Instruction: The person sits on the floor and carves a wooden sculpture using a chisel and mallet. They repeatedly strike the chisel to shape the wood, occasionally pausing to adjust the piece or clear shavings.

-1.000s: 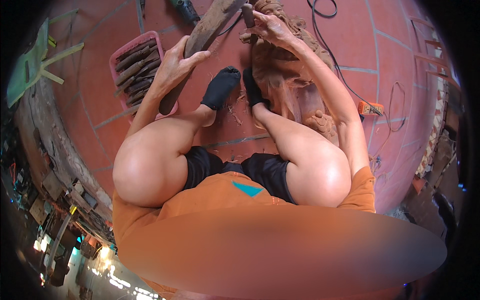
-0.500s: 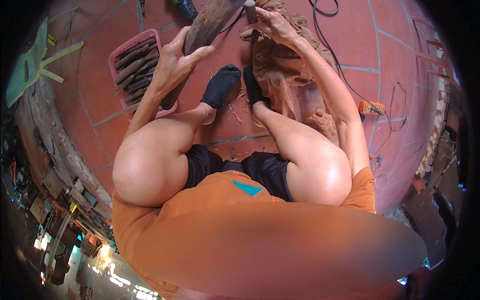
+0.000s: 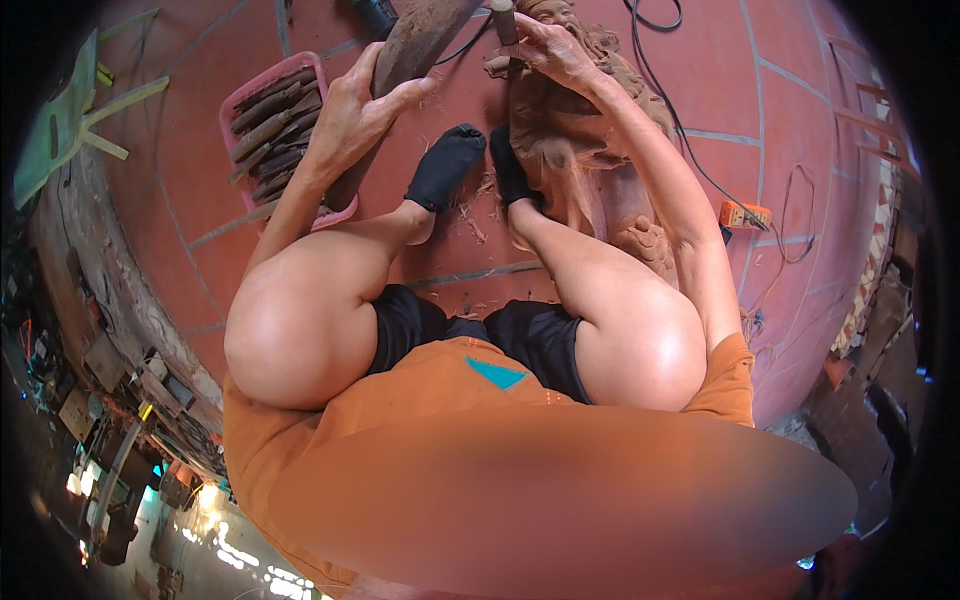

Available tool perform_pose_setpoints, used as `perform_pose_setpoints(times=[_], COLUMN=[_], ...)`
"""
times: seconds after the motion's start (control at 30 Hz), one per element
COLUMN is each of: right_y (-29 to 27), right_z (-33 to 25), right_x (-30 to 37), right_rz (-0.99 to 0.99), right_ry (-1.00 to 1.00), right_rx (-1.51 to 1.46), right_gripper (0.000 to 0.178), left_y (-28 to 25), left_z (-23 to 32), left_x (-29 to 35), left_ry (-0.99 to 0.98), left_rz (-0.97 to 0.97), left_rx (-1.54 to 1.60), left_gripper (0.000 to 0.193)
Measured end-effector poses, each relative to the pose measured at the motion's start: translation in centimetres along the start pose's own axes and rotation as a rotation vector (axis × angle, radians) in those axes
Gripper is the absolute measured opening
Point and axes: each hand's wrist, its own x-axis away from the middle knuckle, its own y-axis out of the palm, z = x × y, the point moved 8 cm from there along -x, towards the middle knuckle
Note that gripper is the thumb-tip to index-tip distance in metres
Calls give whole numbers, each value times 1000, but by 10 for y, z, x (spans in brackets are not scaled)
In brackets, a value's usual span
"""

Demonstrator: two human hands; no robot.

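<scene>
While the left hand (image 3: 352, 110) has slid higher, fingers wrapped round the dark wooden mallet (image 3: 400, 70), the right hand (image 3: 548, 50) stays clenched on a grey chisel (image 3: 504, 22) against the reddish carved wooden figure (image 3: 560, 140), so carving continues.

Upper end of wooden mallet (image 3: 415, 45) cut off by top edge, chisel (image 3: 505, 22) mostly hidden inside right hand (image 3: 550, 50), carved figure (image 3: 580, 130) partly hidden behind right forearm, lower torso blurred.

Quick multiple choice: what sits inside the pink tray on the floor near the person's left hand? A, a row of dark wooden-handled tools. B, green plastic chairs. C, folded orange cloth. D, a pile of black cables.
A: the pink tray holds a row of dark wooden-handled tools lying side by side, just beside the left hand, which grips a long dark wooden mallet.
</scene>
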Motion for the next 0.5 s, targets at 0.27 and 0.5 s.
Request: perform_pose_setpoints(times=[0.27, 0.5], right_y=[0, -1], right_z=[1, 6], right_x=[3, 4], right_rz=[-10, -32], right_ry=[14, 28], right_rx=[21, -132], right_gripper=[43, 40], left_y=[4, -1], left_z=[-22, 3], left_x=[-7, -2], left_ry=[-51, -66], left_rz=[-115, -43], left_rx=[-173, 12], left_gripper=[54, 53])
